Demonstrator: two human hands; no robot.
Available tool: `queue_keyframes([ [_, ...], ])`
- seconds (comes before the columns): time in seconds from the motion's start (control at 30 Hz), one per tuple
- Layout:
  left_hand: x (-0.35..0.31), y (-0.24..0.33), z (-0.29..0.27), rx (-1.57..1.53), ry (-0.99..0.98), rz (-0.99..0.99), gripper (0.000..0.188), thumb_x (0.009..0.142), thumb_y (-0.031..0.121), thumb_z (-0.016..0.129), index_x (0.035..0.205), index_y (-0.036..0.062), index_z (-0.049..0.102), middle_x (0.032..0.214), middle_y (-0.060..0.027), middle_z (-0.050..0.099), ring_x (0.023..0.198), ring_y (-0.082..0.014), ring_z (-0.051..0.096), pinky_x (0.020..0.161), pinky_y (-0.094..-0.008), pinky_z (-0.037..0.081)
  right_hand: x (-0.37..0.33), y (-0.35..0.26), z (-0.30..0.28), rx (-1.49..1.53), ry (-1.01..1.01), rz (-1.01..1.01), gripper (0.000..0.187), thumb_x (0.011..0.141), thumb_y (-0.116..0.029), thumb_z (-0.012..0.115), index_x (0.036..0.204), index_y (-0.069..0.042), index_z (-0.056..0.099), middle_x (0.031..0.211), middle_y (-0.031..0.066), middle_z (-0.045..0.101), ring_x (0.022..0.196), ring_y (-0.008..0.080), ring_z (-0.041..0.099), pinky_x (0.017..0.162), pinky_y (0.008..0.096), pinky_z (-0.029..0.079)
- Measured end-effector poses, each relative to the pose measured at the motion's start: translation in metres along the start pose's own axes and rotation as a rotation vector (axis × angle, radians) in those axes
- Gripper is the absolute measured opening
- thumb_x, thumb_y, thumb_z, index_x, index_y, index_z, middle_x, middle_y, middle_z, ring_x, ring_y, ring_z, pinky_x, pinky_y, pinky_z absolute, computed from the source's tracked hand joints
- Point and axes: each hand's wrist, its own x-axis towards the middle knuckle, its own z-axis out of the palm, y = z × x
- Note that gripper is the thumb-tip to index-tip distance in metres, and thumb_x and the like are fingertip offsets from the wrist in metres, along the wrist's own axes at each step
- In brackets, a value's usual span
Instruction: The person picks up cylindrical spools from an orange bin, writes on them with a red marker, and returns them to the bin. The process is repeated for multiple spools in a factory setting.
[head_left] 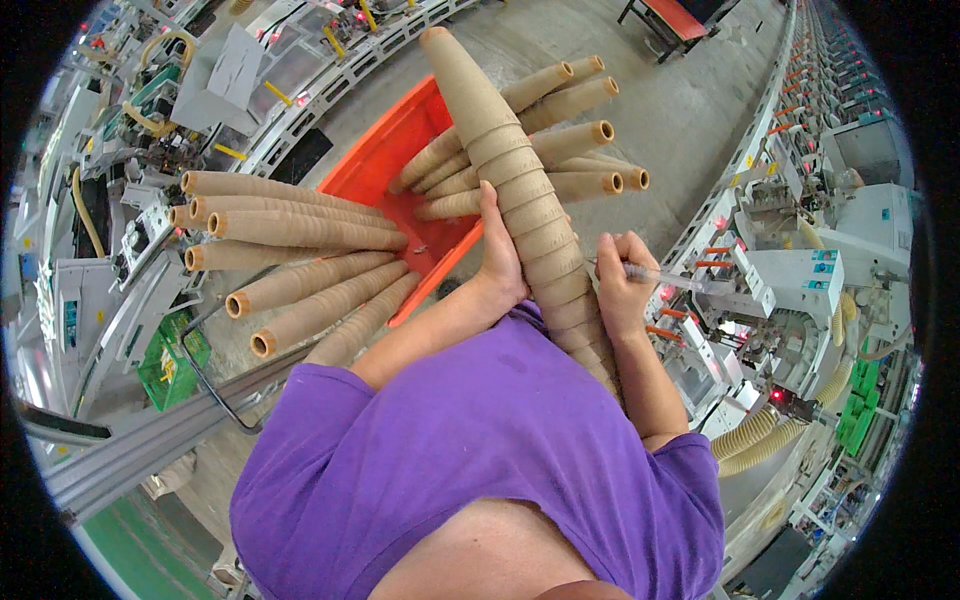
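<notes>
A long stack of nested brown paper cones (530, 210) slants across my front, its narrow end pointing away and its wide end near my right side. My left hand (503, 255) grips the stack from the left, thumb along its side and the other fingers hidden behind it. Just right of the stack, my right hand (625, 280) is closed round a slim, pen-like tool (665, 277) with a clear barrel. The tool's thin tip points left, close to the cones; I cannot tell whether it touches them.
Beyond the stack stands an orange bin (385, 150). More cone stacks stick out of it at the left (300, 230) and far right (570, 140). Long rows of spinning machines (790, 280) flank the aisle. A red-topped cart (678, 18) stands far off; a metal rail (160, 425) runs lower left.
</notes>
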Motion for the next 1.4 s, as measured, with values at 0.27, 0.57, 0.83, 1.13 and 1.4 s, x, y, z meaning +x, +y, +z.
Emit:
queue_keyframes([
  [0.27, 0.02, 0.059, 0.046, 0.036, 0.052, -0.048, 0.094, 0.079, 0.086, 0.026, 0.113, 0.0045, 0.058, 0.093, -0.0151, 0.064, 0.082, -0.0298, 0.065, 0.076, -0.043, 0.055, 0.026, 0.008, -0.008, 0.816, 0.057, 0.955, 0.031, 0.093, -0.028, 0.058, 0.067, -0.015, 0.045, 0.051, -0.0027, 0.039, 0.042, 0.01, 0.029, 0.044, 0.0256, 0.028],
  [0.57, -0.016, 0.034, 0.017, 0.094, -0.056, 0.069, 0.097, 0.079, 0.086, 0.028, 0.13, 0.0061, 0.049, 0.114, -0.0164, 0.06, 0.1, -0.0297, 0.062, 0.09, -0.042, 0.051, 0.022, -0.046, 0.029, 0.379, -0.181, 0.211, 0.021, 0.09, -0.02, 0.064, 0.075, -0.009, 0.054, 0.056, -0.001, 0.049, 0.047, 0.0067, 0.042, 0.044, 0.0227, 0.03],
  [0.83, -0.025, 0.038, 0.041, 0.083, -0.105, 0.137, 0.084, 0.086, 0.077, 0.035, 0.128, 0.0055, 0.048, 0.118, -0.0128, 0.058, 0.108, -0.0241, 0.059, 0.093, -0.0386, 0.05, 0.033, -0.069, 0.057, -0.1, -0.265, -0.364, 0.028, 0.082, -0.003, 0.069, 0.062, -0.002, 0.049, 0.054, 0.004, 0.051, 0.05, 0.0086, 0.045, 0.048, 0.0263, 0.037],
  [1.13, -0.019, 0.035, 0.036, 0.069, -0.118, 0.131, 0.079, 0.087, 0.075, 0.038, 0.125, 0.0063, 0.049, 0.114, -0.0123, 0.059, 0.102, -0.0238, 0.061, 0.09, -0.0382, 0.051, 0.031, -0.067, 0.054, -0.15, -0.194, -0.41, 0.031, 0.084, -0.001, 0.067, 0.06, -0.002, 0.047, 0.053, 0.0027, 0.047, 0.049, 0.0071, 0.04, 0.046, 0.0258, 0.033],
  [1.4, -0.017, 0.031, 0.041, 0.052, -0.114, 0.145, 0.079, 0.087, 0.075, 0.037, 0.121, 0.0049, 0.052, 0.109, -0.0123, 0.062, 0.098, -0.0234, 0.062, 0.087, -0.0376, 0.052, 0.029, -0.058, 0.049, -0.073, -0.159, -0.318, 0.03, 0.087, -0.001, 0.064, 0.061, -0.002, 0.047, 0.054, 0.0006, 0.044, 0.052, 0.0061, 0.038, 0.047, 0.0249, 0.03],
])
